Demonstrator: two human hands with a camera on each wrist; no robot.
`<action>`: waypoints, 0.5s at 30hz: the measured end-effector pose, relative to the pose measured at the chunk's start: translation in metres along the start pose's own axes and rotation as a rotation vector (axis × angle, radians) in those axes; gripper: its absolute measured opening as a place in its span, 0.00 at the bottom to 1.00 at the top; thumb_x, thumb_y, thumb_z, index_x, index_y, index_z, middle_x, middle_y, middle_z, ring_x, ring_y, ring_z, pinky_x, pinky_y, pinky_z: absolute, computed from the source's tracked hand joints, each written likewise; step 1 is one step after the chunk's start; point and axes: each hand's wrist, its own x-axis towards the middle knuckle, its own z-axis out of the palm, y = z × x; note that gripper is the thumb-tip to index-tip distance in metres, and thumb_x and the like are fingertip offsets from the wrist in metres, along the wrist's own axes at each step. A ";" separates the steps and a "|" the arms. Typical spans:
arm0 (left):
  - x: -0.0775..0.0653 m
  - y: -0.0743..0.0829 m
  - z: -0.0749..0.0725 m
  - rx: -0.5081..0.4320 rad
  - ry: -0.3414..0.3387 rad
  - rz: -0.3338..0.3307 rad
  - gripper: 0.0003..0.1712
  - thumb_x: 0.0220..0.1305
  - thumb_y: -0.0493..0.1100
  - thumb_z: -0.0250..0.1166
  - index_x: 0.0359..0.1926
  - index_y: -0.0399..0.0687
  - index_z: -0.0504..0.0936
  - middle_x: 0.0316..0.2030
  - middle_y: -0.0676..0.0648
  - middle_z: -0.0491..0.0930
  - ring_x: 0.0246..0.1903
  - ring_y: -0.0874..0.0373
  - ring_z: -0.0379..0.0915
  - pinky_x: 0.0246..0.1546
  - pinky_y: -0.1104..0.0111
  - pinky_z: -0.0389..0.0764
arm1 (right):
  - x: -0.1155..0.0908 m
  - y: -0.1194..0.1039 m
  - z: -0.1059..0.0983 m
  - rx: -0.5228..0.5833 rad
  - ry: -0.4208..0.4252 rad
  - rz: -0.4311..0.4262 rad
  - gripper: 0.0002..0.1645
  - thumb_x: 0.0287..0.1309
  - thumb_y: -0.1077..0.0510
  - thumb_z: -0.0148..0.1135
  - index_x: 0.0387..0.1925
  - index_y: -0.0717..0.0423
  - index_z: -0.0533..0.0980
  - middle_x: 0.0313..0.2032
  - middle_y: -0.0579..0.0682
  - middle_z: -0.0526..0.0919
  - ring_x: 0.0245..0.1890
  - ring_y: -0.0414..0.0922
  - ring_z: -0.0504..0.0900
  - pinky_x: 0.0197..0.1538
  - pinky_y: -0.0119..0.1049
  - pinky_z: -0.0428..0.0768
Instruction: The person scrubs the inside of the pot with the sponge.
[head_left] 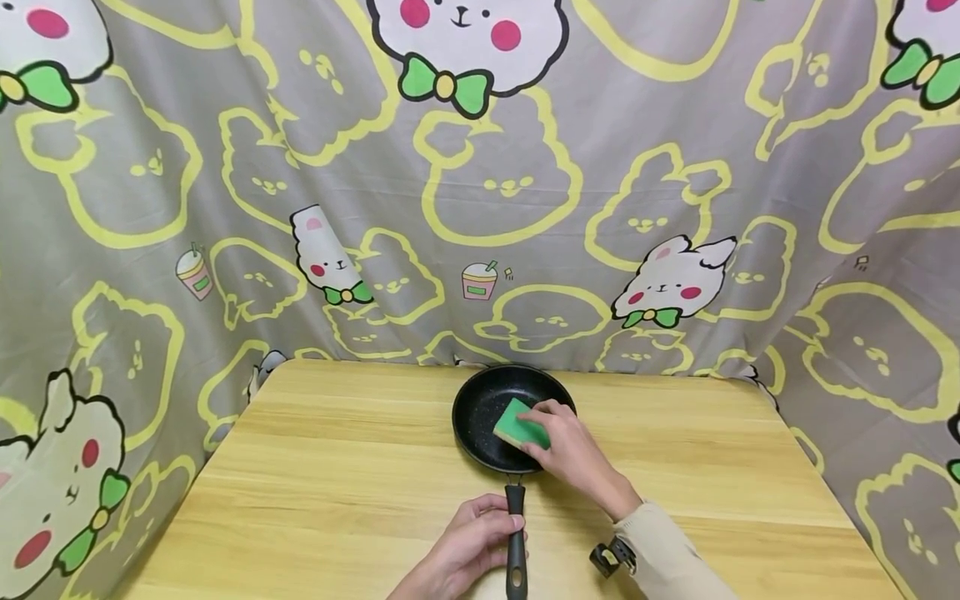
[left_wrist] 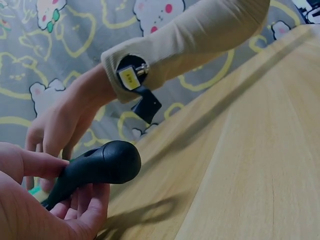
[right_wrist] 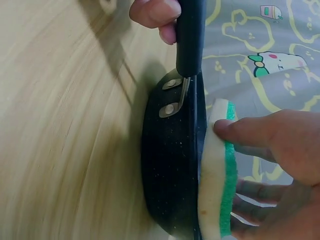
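A black frying pan (head_left: 480, 408) sits on the wooden table, its handle pointing toward the person. My left hand (head_left: 480, 537) grips the black handle (left_wrist: 95, 170), thumb on top and fingers curled beneath. With thumb and fingers, my right hand (head_left: 562, 437) pinches a sponge (head_left: 517, 423) over the inside of the pan. The sponge has a green scouring side facing up and a pale yellow side facing down. In the right wrist view the sponge (right_wrist: 215, 175) shows at the pan's rim, the thumb pressed against its pale edge.
The light wooden table (head_left: 330, 467) spreads out on both sides of the pan. A grey curtain (head_left: 525, 200) with cartoon animals hangs behind and around it. A small black device (head_left: 613, 556) is strapped at the right sleeve's cuff.
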 end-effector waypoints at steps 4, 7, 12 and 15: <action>0.001 -0.001 0.000 -0.012 -0.010 0.003 0.17 0.64 0.32 0.66 0.52 0.35 0.74 0.34 0.48 0.81 0.32 0.57 0.78 0.34 0.65 0.82 | 0.006 -0.001 0.004 0.021 -0.045 0.008 0.23 0.53 0.60 0.79 0.52 0.58 0.85 0.53 0.59 0.82 0.51 0.58 0.79 0.53 0.55 0.79; 0.000 -0.001 -0.001 -0.012 -0.010 0.011 0.18 0.64 0.32 0.66 0.53 0.34 0.74 0.33 0.48 0.81 0.32 0.57 0.78 0.34 0.66 0.82 | 0.011 -0.002 0.006 0.034 -0.080 0.014 0.22 0.54 0.60 0.79 0.51 0.59 0.85 0.54 0.60 0.82 0.52 0.60 0.80 0.55 0.57 0.78; 0.000 -0.001 -0.001 -0.013 -0.008 0.015 0.18 0.64 0.32 0.66 0.54 0.33 0.74 0.34 0.47 0.81 0.33 0.57 0.79 0.34 0.66 0.81 | 0.016 -0.003 0.011 0.052 -0.116 0.010 0.21 0.55 0.61 0.78 0.52 0.59 0.85 0.54 0.60 0.82 0.54 0.60 0.80 0.57 0.58 0.78; 0.000 -0.001 -0.001 -0.013 -0.012 0.008 0.17 0.65 0.32 0.66 0.53 0.32 0.75 0.35 0.47 0.81 0.33 0.57 0.79 0.35 0.66 0.82 | 0.018 -0.003 0.013 0.060 -0.134 0.005 0.20 0.56 0.61 0.77 0.51 0.59 0.85 0.54 0.59 0.83 0.55 0.59 0.81 0.57 0.56 0.79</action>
